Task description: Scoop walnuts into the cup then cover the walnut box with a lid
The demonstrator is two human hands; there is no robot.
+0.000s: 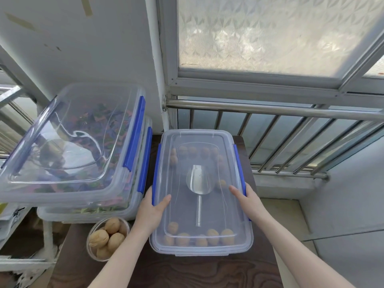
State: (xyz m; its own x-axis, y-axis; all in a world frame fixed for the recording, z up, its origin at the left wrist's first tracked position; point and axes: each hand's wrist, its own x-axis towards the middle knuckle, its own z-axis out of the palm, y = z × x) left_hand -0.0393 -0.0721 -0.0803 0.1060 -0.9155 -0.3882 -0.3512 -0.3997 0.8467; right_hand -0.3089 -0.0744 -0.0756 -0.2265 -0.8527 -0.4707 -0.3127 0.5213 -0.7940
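- A frosted window (259, 34) fills the upper right of the frame, with a metal railing (291, 129) of slanted bars below it.
- A dark wood-grain bench (187, 271) runs along the bottom centre and carries the task's things.
- In the left half, 2 clear storage bins (87, 154) with blue clips are stacked; the upper one sits tilted, and colourful scraps show through the plastic.
- The walnut box (200, 249) stands at the centre of the frame on the bench, just right of the stacked bins.
- The clear lid (199, 140) lies flat on top of the walnut box, with blue clips along both long sides.
- The left hand (150, 210) is spread on the lid's left edge, thumb on top and fingers down by the blue clip.
- The right hand (248, 199) grips the right edge the same way; both hands are clamped on the lid, well apart.
- Through the lid a clear scoop (197, 183) lies in the middle, with walnuts (199, 238) along the near and far ends.
- The cup (94, 252), lower left of the box, holds about 5 walnuts.
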